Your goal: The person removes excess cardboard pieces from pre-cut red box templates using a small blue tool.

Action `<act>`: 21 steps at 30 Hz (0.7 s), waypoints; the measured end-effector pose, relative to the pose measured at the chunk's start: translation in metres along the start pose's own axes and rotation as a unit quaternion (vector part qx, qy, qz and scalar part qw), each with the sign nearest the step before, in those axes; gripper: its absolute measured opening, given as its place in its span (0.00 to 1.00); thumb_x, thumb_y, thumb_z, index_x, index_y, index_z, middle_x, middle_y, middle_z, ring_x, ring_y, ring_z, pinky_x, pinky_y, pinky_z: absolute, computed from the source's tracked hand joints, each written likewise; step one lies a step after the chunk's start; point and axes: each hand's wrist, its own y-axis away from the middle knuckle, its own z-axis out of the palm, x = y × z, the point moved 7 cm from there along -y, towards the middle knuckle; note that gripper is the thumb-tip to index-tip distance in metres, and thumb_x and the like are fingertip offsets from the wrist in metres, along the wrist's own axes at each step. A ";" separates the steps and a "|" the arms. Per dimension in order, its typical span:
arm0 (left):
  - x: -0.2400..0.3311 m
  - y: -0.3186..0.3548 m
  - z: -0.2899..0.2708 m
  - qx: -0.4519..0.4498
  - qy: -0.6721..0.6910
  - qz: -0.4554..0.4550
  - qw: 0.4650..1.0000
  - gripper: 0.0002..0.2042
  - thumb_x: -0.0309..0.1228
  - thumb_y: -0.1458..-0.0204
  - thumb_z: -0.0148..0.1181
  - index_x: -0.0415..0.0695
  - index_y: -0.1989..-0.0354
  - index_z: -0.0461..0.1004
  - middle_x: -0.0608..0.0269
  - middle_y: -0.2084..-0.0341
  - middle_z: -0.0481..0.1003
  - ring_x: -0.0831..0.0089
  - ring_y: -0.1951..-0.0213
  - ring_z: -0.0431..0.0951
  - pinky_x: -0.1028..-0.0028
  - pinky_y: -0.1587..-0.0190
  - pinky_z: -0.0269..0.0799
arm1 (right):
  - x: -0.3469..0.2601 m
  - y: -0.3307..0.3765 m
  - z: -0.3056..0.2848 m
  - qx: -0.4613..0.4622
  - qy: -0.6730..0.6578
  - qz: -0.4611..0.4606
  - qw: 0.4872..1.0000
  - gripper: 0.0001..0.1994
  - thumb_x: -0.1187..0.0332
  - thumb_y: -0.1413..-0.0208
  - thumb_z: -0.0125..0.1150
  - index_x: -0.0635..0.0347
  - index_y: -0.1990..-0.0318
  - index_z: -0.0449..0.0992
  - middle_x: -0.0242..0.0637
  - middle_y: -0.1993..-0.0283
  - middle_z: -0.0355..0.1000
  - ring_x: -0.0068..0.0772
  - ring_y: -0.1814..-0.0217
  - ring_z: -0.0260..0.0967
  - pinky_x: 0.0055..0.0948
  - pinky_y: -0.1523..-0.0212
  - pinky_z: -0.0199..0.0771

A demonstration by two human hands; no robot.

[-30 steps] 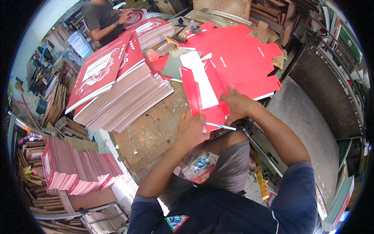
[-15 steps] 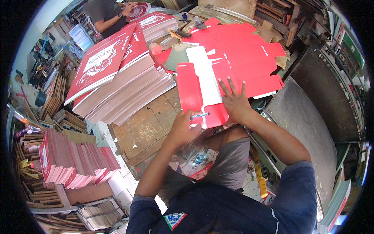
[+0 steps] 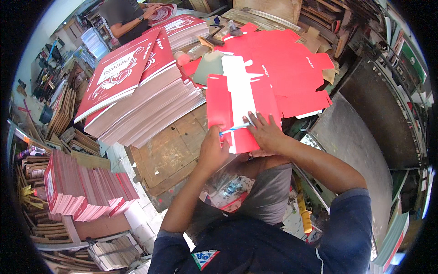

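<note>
A red carton blank [image 3: 242, 98] with a white inner strip lies half folded on the wooden bench [image 3: 169, 148] in front of me. My left hand [image 3: 212, 148] grips its near edge and pinches a thin pale-blue stick [image 3: 233, 129] that points right across the fold. My right hand [image 3: 267, 133] lies flat on the near right panel, fingers spread, next to the stick's tip. More flat red blanks [image 3: 292, 64] lie spread behind the carton.
A tall slanted stack of red-and-white printed sheets [image 3: 137, 98] fills the bench's left side. Another person [image 3: 127, 18] handles sheets at the far end. Bundled red cartons [image 3: 82, 187] stand at the lower left. A grey metal plate [image 3: 356, 150] lies to the right.
The carton was held up and tilted; now it lies lower and flatter. My right hand went from gripping its edge to pressing flat on the panel. The stick now crosses the fold.
</note>
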 end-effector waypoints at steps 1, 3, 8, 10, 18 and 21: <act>0.001 0.000 0.000 0.000 0.001 0.000 1.000 0.18 0.26 0.51 0.57 0.34 0.51 0.65 0.41 0.63 0.73 0.47 0.60 0.74 0.56 0.57 0.70 | 0.001 0.000 0.008 -0.036 -0.044 -0.003 0.998 0.61 0.38 0.61 0.68 0.65 0.28 0.40 0.54 0.24 0.35 0.64 0.23 0.34 0.70 0.33 0.43; 0.010 0.002 -0.003 0.016 -0.182 0.069 0.981 0.22 0.30 0.51 0.59 0.34 0.48 0.66 0.40 0.57 0.73 0.45 0.51 0.71 0.53 0.47 0.65 | -0.005 -0.001 0.009 -0.032 -0.035 -0.006 0.999 0.58 0.40 0.58 0.66 0.65 0.28 0.40 0.54 0.24 0.34 0.66 0.24 0.34 0.70 0.33 0.43; -0.004 0.005 -0.014 -0.009 -0.232 0.082 0.969 0.26 0.37 0.52 0.61 0.33 0.47 0.68 0.40 0.51 0.72 0.44 0.42 0.66 0.51 0.39 0.57 | -0.010 0.001 0.006 -0.017 -0.034 -0.018 0.999 0.52 0.42 0.52 0.58 0.65 0.28 0.40 0.51 0.23 0.33 0.70 0.25 0.34 0.70 0.33 0.44; -0.011 0.007 -0.016 -0.037 -0.193 0.089 0.976 0.28 0.39 0.53 0.62 0.33 0.46 0.68 0.39 0.50 0.72 0.44 0.41 0.65 0.52 0.38 0.57 | -0.013 0.002 0.004 -0.023 -0.030 -0.032 0.999 0.50 0.43 0.51 0.57 0.65 0.28 0.42 0.49 0.23 0.34 0.75 0.26 0.35 0.71 0.34 0.45; -0.001 0.013 -0.005 -0.073 -0.147 0.170 0.972 0.25 0.39 0.57 0.68 0.36 0.55 0.69 0.47 0.54 0.75 0.48 0.50 0.72 0.56 0.48 0.66 | -0.015 0.004 0.002 0.022 -0.062 -0.079 0.995 0.41 0.52 0.49 0.59 0.66 0.31 0.52 0.54 0.27 0.45 0.77 0.31 0.46 0.69 0.37 0.54; -0.005 0.004 -0.006 -0.076 -0.124 0.134 0.980 0.21 0.36 0.57 0.68 0.38 0.59 0.69 0.48 0.57 0.76 0.51 0.56 0.75 0.58 0.54 0.69 | -0.012 0.000 0.000 0.060 -0.108 -0.103 0.987 0.36 0.54 0.49 0.58 0.67 0.35 0.60 0.56 0.35 0.55 0.73 0.37 0.55 0.64 0.37 0.58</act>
